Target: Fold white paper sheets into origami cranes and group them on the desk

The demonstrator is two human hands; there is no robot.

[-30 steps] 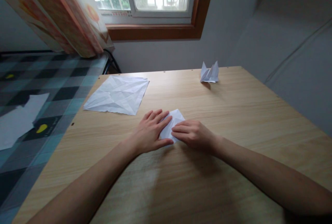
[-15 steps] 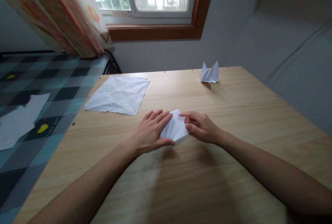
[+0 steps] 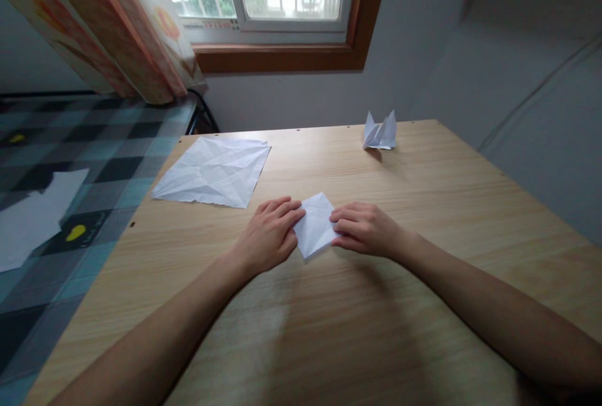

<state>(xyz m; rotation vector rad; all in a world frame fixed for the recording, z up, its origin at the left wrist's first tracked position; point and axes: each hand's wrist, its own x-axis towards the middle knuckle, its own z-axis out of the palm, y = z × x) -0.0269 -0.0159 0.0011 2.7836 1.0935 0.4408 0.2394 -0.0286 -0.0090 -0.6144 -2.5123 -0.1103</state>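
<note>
A small piece of folded white paper (image 3: 316, 225) lies between my hands on the wooden table, one corner pointing away from me and crease lines across its face. My left hand (image 3: 271, 230) grips its left edge, fingers together on top and the thumb mostly hidden. At the right edge, my right hand (image 3: 362, 228) has closed its fingers on the paper, with the thumb near the lower side. What lies under the fingertips is hidden.
A creased white sheet (image 3: 214, 170) lies flat at the table's back left. A folded paper shape with upright points (image 3: 380, 132) stands at the back right. Left of the wooden table (image 3: 470, 218), white paper (image 3: 37, 218) rests on a checked cloth (image 3: 122, 169).
My left hand has drawn back from across the paper to its left edge. My right hand's pointing finger has come down to the right edge, and more of the paper's face shows.
</note>
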